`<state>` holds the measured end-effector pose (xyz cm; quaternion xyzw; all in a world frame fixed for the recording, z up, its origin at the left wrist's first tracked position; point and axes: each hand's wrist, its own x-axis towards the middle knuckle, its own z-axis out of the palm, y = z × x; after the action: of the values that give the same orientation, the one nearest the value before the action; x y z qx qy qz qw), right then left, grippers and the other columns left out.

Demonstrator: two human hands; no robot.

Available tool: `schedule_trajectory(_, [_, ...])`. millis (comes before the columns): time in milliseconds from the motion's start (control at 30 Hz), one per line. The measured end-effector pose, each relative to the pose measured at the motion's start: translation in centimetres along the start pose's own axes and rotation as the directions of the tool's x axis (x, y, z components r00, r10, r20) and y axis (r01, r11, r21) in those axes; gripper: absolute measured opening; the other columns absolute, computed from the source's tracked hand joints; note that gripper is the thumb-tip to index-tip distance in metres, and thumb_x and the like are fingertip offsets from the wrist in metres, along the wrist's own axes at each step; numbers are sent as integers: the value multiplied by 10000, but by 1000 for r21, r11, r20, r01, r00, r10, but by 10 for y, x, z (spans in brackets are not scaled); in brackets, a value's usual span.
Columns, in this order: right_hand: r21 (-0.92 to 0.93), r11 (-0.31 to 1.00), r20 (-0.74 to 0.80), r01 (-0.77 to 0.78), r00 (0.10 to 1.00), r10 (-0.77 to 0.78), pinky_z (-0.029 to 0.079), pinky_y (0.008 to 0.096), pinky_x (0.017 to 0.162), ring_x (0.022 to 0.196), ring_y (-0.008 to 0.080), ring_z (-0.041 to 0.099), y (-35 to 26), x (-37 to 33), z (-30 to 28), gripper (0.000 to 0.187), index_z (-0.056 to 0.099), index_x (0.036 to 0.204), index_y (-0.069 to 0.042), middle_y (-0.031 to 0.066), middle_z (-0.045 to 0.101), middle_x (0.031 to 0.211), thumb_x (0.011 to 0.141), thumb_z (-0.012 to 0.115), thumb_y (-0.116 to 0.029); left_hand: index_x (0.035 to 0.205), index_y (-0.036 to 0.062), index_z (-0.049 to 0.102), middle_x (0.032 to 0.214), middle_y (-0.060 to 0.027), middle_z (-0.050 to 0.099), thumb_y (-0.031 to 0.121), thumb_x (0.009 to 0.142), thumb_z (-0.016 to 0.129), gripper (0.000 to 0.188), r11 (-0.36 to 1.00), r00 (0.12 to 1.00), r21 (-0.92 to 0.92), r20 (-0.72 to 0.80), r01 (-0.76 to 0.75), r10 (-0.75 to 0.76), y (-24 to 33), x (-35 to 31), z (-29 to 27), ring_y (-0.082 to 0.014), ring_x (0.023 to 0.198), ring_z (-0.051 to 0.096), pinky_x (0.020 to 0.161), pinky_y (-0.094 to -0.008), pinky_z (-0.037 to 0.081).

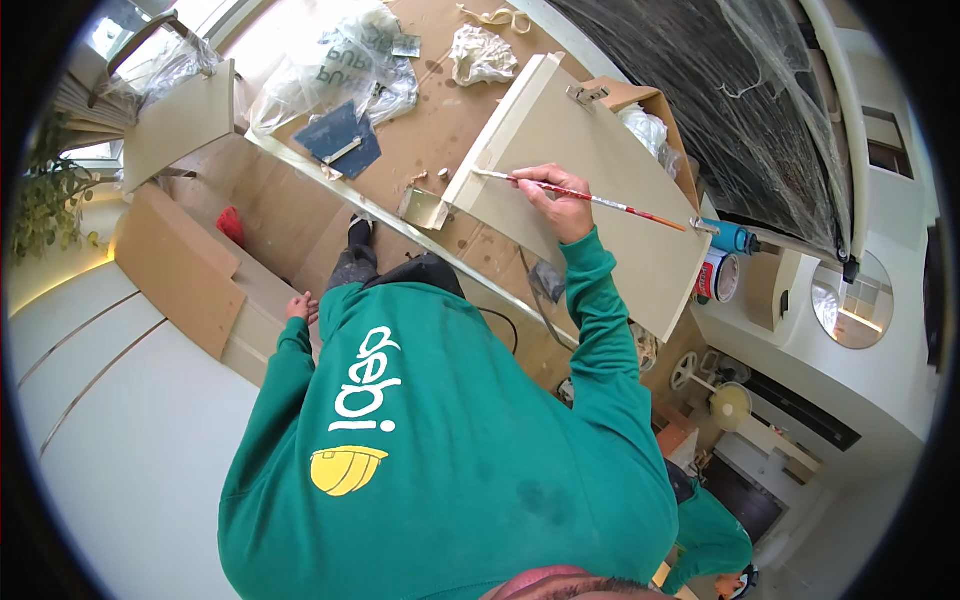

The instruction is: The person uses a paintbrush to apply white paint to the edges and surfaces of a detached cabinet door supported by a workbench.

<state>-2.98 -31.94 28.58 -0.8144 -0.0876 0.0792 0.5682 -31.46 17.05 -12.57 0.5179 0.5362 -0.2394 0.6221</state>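
Observation:
My right hand is closed around the thin red and white handle of a paintbrush. Its bristle end rests at the near left edge of a cream cabinet door. Metal hinges are fitted to the door. Just below the brush tip, a small cream piece shaped like an open box sits on brown board. My left hand hangs low by my side near a beige panel, fingers loosely apart and holding nothing that I can see.
A dark blue sheet, crumpled clear plastic and a wadded cream cloth lie on the brown board. Paint cans stand right of the door. Another person in green is at lower right.

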Motion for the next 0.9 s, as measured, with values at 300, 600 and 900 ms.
schedule_trajectory(300, [-52,999,-74,4,997,-7,526,281,807,870,160,650,7,7,-2,163,752,1004,-15,92,720,907,870,662,-34,1057,55,545,859,-116,690,305,924,697,321,998,999,-45,14,-37,38,17,-5,11,-230,701,674,580,-366,581])
schedule_trajectory(600, [-73,996,91,44,995,-37,522,292,803,863,170,648,-9,-15,9,154,761,981,-28,85,717,902,851,687,-62,1037,47,546,832,-112,686,302,918,704,323,996,998,-73,11,-58,59,30,-10,17,-215,657,660,542,-352,571])
schedule_trajectory(900, [-16,1000,-17,-4,1000,4,522,289,788,858,170,648,-3,-15,8,140,758,973,-27,95,697,942,854,689,-55,1031,60,545,843,-109,687,307,916,706,317,997,999,-63,11,-47,48,20,-1,14,-220,684,667,535,-348,557])
